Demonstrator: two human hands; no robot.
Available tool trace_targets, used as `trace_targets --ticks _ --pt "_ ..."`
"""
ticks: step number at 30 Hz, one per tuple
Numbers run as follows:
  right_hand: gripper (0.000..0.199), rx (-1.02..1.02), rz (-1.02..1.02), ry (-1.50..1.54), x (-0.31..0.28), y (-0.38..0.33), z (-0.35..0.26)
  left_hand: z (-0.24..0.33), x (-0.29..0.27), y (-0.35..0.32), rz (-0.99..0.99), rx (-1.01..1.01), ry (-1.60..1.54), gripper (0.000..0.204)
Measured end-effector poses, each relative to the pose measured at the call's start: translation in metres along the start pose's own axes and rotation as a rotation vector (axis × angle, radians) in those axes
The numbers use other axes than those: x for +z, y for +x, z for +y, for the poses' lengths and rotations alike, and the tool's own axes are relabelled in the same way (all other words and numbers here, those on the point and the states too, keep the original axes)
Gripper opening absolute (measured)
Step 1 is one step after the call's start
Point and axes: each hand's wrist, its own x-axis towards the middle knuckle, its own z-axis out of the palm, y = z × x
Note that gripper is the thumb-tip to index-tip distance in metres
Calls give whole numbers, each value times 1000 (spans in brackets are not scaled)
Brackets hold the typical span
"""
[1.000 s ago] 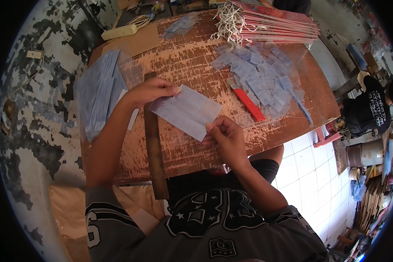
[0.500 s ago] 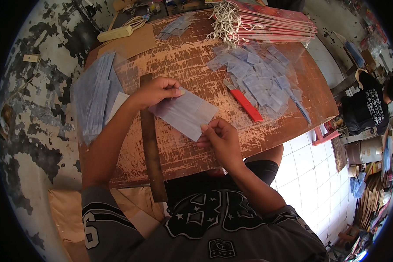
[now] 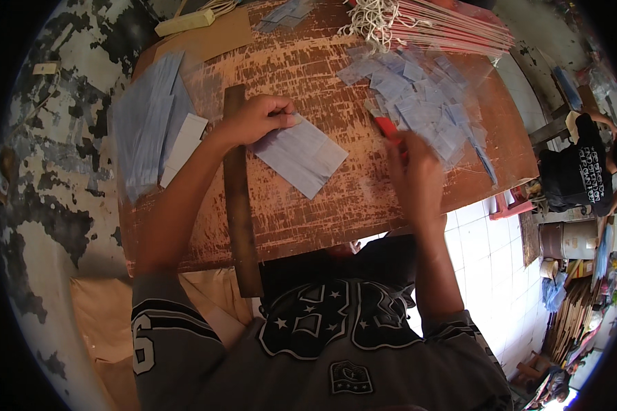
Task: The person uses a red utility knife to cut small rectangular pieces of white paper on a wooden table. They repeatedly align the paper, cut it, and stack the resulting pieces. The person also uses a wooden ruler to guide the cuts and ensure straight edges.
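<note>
My left hand (image 3: 262,120) pinches the upper left corner of a translucent bluish plastic sheet (image 3: 304,162), which lies slanted over the worn brown tabletop. On the right, my right hand (image 3: 417,171) is closed around a red utility knife (image 3: 384,126); its blade end points up and left, and the fingers hide most of the handle. A dark flat strip (image 3: 238,198), like a ruler, runs under my left wrist and past the table's near edge. Beyond the knife lies a loose heap of small clear plastic pieces (image 3: 421,103).
Long plastic sheets (image 3: 144,123) are stacked at the left beside a white card (image 3: 184,147). At the back stand a power strip (image 3: 185,23), cardboard (image 3: 219,40) and a bundle of red items with white cords (image 3: 439,29). Another person (image 3: 579,164) sits at the far right.
My right hand has let go of the plastic sheet's lower right end and moved right onto the red utility knife. My left hand keeps its corner. The whole view has shifted slightly.
</note>
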Motion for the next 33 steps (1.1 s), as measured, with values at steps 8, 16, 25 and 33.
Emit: trace_targets --ticks 8,16,25,33 --pt "40 -223 -19 -237 10 20 29 3 9 -2 53 44 80 34" --pt "41 -60 -215 295 -8 -3 -5 -9 12 -2 88 70 116 31" --pt "66 -213 -559 85 -10 -36 -31 -3 15 -2 62 40 71 37" --pt "62 -235 -588 22 -11 -31 -33 4 16 -5 80 -28 35 37"
